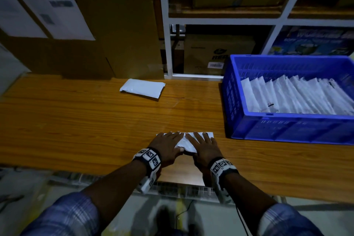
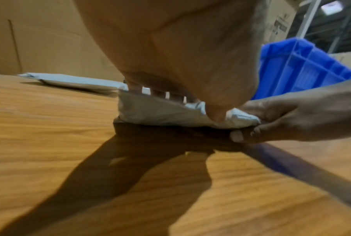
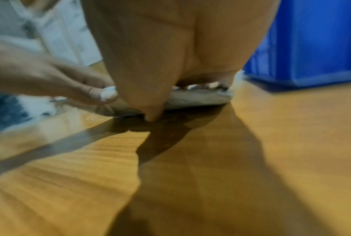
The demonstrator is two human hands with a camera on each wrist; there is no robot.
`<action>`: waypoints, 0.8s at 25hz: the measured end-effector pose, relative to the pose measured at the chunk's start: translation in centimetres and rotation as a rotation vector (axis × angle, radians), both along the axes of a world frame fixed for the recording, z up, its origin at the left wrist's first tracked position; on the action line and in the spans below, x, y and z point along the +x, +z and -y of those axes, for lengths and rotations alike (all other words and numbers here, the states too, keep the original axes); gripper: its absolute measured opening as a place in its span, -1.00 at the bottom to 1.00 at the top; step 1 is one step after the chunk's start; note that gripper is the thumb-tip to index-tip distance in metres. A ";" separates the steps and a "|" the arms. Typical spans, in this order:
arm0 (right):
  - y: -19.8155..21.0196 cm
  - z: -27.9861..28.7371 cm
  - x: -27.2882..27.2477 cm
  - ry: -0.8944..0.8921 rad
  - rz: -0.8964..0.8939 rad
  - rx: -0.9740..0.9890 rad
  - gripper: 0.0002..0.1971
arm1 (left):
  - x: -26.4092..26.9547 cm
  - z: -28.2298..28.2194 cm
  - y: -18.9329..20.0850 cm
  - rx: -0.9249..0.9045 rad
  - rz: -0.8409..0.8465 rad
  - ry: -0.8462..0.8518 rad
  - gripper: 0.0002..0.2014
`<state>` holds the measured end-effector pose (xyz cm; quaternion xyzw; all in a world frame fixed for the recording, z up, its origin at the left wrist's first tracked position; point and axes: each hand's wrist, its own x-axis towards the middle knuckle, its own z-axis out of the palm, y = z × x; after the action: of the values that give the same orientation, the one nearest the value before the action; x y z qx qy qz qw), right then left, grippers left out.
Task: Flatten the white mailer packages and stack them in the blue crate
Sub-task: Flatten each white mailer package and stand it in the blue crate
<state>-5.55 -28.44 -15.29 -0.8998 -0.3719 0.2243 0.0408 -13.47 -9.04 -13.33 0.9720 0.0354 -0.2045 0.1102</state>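
A white mailer (image 1: 184,142) (image 2: 160,113) (image 3: 198,98) lies on the wooden table (image 1: 76,120) near its front edge. My left hand (image 1: 166,143) (image 2: 180,47) presses flat on its left half, fingers straight and spread. My right hand (image 1: 203,145) (image 3: 170,47) presses flat on its right half, with its thumb at the mailer's near edge. A second white mailer (image 1: 142,88) (image 2: 73,80) lies puffy and alone farther back. The blue crate (image 1: 287,126) (image 2: 301,68) (image 3: 322,47) stands at the right and holds a row of several flattened mailers (image 1: 297,96).
A tall cardboard box (image 1: 115,25) stands at the back left of the table. A white shelf frame (image 1: 166,44) with boxes rises behind the table and the crate. Bare wood stretches left of my hands. The table's front edge is just under my wrists.
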 end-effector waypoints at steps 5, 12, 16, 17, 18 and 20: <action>2.3 -0.9 1.1 0.072 0.069 -0.078 -0.06 | -0.5 0.6 0.5 0.051 0.043 0.046 -0.20; 8.7 -2.6 3.1 0.175 0.260 -0.144 -0.28 | 1.6 -0.6 1.9 -0.002 0.264 0.165 -0.27; 14.2 -3.5 4.8 0.132 0.399 -0.081 -0.33 | 5.0 -2.4 6.5 -0.016 0.487 0.107 -0.24; 15.4 -3.5 5.3 0.107 0.438 -0.059 -0.31 | 6.1 -2.8 8.1 -0.019 0.529 0.069 -0.23; 16.6 -3.3 5.8 0.075 0.477 -0.039 -0.28 | 7.4 -3.1 9.8 -0.024 0.569 0.025 -0.23; 18.8 -2.5 6.9 0.016 0.551 -0.008 -0.24 | 10.0 -3.2 13.1 -0.005 0.635 -0.076 -0.24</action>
<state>1.30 -25.90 3.55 -0.9240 -0.3754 -0.0273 -0.0672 -3.42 -5.89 -0.22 0.9876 -0.0378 0.1050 0.1106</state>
